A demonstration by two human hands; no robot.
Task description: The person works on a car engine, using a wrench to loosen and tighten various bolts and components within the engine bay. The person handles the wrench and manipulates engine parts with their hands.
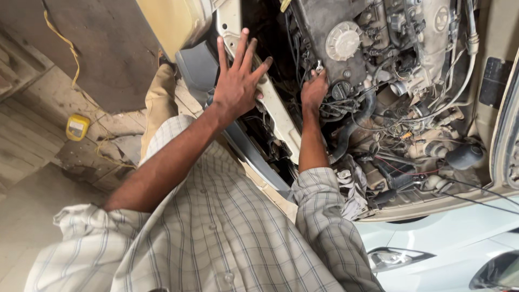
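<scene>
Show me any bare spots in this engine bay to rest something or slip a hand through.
Bare: the cream front panel strip between the spread left hand and the right hand; the flat grey engine cover around the round pale cap. Crowded: the tangle of black hoses and wires right of the right hand, which grips a small metal part.

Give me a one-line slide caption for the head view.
Left hand spread flat on the cream car front panel; right hand grips a small metal part in the dusty engine bay.
</scene>
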